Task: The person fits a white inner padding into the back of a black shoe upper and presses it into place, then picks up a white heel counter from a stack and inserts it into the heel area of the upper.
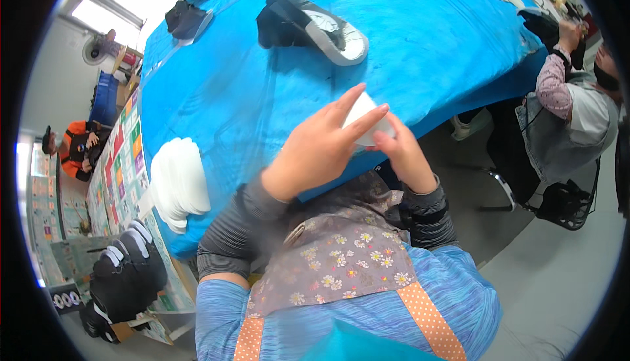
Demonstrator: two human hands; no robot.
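Close in front of my apron, over the table's near edge, a white insole is between my two hands; only part of it shows. My left hand lies over it with the index and middle fingers apart and the insole showing between them. My right hand pinches its right side, thumb against the edge. On the table beyond, a dark shoe with a white sole lies tilted, its pale inside facing up. To the left rests a fanned stack of white insoles.
Blue sheeting covers the table. Another dark shoe stands at the far left. Dark shoe pieces are heaped at the lower left. At the right, a co-worker sits on a chair; another person is farther left.
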